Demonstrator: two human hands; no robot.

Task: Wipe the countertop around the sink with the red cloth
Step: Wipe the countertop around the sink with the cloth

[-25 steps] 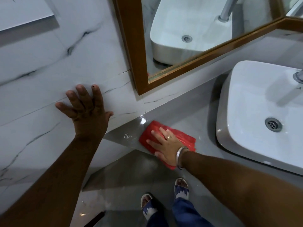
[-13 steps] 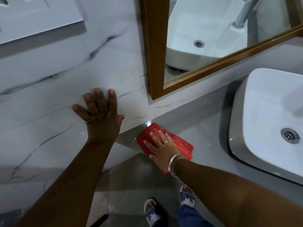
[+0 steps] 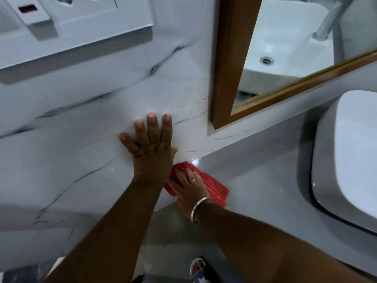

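The red cloth (image 3: 216, 189) lies folded on the grey countertop (image 3: 265, 176) at its left end, in the corner by the wall. My right hand (image 3: 188, 189) presses flat on the cloth, fingers spread, a ring and a metal bangle showing. My left hand (image 3: 152, 146) is braced flat against the white marble wall (image 3: 81, 129), fingers apart, just above and left of the cloth and partly covering its left edge. The white basin (image 3: 350, 156) sits on the countertop at the right.
A wood-framed mirror (image 3: 230, 64) hangs on the wall above the countertop and reflects the basin and tap. A white wall-mounted unit (image 3: 77, 35) juts out at upper left. Below the counter edge are the grey floor (image 3: 173, 237) and a sandalled foot (image 3: 199, 266).
The view has swung left and closer. My right hand has slid the cloth further left into the corner, under my left hand, which stays braced on the wall.
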